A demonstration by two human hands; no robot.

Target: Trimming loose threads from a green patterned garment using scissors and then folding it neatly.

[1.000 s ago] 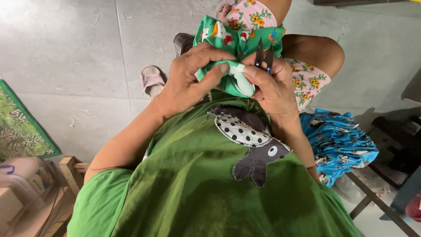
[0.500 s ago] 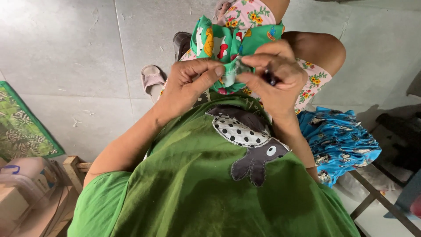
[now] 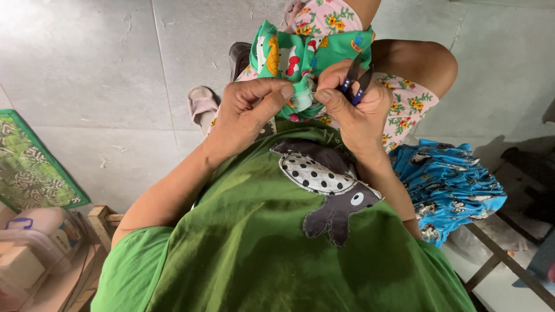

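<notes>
We hold a small green printed garment (image 3: 300, 55) up in front of our chest, above our lap, bunched between both hands; its long axis runs roughly left to right, and its loose upper edge points away from us toward the floor beyond our knees. Our left hand (image 3: 251, 110) is curled, not spread, with the thumb pressed against the forefinger so that it pinches a pale folded edge of the garment at its lower middle. Our right hand (image 3: 355, 110) is also closed: the thumb and forefinger pinch the same pale edge just beside the left thumb, and the other fingers wrap a pair of small blue-handled snips (image 3: 355, 81). The snips stand nearly upright, their dark blades pointing up and slightly away from us, just beside the cloth; we cannot tell whether the tips touch it. Below the hands lies our green shirt (image 3: 260, 248) with a grey patch sewn on. A heap of blue printed cloth (image 3: 457, 185) sits at our right, and 1 sandal (image 3: 202, 104) lies on the grey tiled floor (image 3: 81, 69).
</notes>
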